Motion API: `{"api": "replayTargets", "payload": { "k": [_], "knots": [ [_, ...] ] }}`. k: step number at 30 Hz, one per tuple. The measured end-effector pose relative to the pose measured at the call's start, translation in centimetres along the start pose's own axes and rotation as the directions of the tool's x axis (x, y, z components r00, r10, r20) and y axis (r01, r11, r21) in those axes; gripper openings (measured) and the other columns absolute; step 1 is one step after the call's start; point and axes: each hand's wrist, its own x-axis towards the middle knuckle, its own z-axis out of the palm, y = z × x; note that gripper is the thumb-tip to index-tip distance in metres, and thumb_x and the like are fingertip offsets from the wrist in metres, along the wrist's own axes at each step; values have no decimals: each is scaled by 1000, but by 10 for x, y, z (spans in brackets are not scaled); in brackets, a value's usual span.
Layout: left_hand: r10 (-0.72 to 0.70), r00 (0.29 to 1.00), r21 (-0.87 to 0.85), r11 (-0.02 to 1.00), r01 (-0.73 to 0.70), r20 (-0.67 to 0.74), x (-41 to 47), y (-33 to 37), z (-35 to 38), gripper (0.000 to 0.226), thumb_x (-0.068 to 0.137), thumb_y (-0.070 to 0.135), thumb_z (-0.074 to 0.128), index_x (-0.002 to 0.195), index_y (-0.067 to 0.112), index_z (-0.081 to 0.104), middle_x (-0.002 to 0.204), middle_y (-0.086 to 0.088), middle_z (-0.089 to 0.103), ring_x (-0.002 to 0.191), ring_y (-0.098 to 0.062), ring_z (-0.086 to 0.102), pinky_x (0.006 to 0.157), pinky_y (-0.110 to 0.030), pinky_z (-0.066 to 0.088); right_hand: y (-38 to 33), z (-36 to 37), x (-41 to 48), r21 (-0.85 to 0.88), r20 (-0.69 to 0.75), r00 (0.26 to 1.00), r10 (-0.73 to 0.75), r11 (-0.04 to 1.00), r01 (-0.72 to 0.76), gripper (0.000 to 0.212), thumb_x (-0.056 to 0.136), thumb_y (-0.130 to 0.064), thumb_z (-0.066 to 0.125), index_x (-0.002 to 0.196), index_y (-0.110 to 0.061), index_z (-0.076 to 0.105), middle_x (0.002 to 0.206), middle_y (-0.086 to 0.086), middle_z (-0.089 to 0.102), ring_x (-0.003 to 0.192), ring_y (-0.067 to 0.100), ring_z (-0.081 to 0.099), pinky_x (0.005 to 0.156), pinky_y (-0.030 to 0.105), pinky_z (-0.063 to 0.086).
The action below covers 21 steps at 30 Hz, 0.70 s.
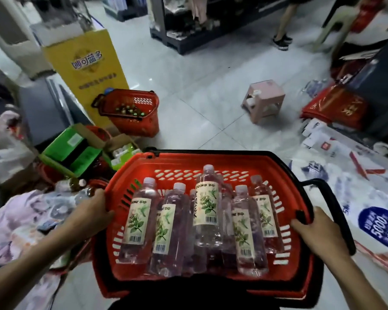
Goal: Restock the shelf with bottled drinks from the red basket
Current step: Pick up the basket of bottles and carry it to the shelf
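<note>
Filling the lower centre of the frame: the red basket (211,162), gripped on both side rims and tipped a little toward the camera, near edge lost behind a dark shape at the bottom. Lying loose over the right rim, its black handle (332,202), looping out past the right wrist.

Packed inside, a batch of bottled drinks (207,211), clear with white caps and pale leaf-print labels, caps toward the top of the frame, bases toward the bottom. Long axes therefore running almost straight away from the wearer, between the two hands rather than across them. One bottle riding higher than the rest at centre, the others leaning in rows either side.

At lower left, the left hand (92,211), fingers curled over the basket's left rim, thumb on top, closed on plastic and not on any bottle. At lower right, the right hand (318,231), wrapped likewise on the right rim beside the handle's hinge. Nearest bottle to each hand just inside the wall it holds; neither clearly closer.

No shelf to be filled recognisable from here; only tiled floor (199,86) ahead. Likely still the carrying stage, nothing yet lifted out.

In the upper left, a second red basket (132,113) on the floor, well apart
</note>
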Motion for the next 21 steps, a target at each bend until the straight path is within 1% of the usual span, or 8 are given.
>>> {"api": "replayTargets", "payload": {
  "k": [2,4,7,11,13,16,18,21],
  "knots": [
    [-1,1000,23,1000,1,1,39,30,-18,42,82,30,67,111,12,42,105,-18,65,95,-35,63,78,-40,50,-19,-11,44,19,-1,1000,18,1000,-18,29,81,-35,71,100,-19,55,79,-1,65,65,21,63,62,34,53],
    [-10,1000,50,999,10,0,74,60,-36,38,82,31,66,105,15,40,99,-14,64,89,-34,62,71,-37,47,-41,-26,86,22,-10,999,30,999,-30,29,79,-38,70,100,-22,56,80,0,67,66,23,65,66,37,56],
    [-18,1000,24,1000,18,24,122,103,-66,36,85,28,66,104,16,38,93,-10,61,79,-26,55,68,-33,44,-72,-44,140,30,-10,999,36,999,-36,31,81,-36,69,105,-22,56,84,2,67,69,25,63,67,36,52],
    [-19,1000,-47,999,20,16,194,141,-99,42,83,26,68,112,12,41,100,-18,66,78,-29,57,69,-35,45,-120,-59,215,67,-24,999,38,997,-36,28,84,-31,69,105,-20,55,86,2,64,72,25,59,67,35,46],
    [-14,1000,-69,997,16,22,232,161,-114,44,83,26,68,115,12,41,101,-20,66,77,-28,56,68,-35,44,-143,-59,253,64,-7,999,47,997,-46,25,85,-29,69,104,-19,56,86,1,64,71,23,59,65,33,44],
    [35,999,-41,999,-35,4,311,199,-140,44,85,26,66,119,11,42,105,-18,67,89,-34,63,74,-35,48,-181,-57,321,76,-39,996,79,994,-76,25,85,-29,69,104,-16,58,83,0,64,68,20,60,59,30,43],
    [75,997,-24,997,-74,22,369,223,-160,41,86,27,65,117,13,41,101,-11,67,84,-28,63,75,-35,51,-210,-56,364,79,-45,994,104,992,-100,24,86,-30,68,101,-16,56,81,-1,63,66,18,60,55,27,41],
    [86,996,-19,996,-86,12,458,266,-199,33,87,26,65,104,16,38,88,-5,59,72,-21,52,66,-32,44,-247,-54,422,117,-78,985,154,982,-145,23,87,-31,68,99,-17,54,79,-1,63,65,17,61,54,27,41]
  ]
}}
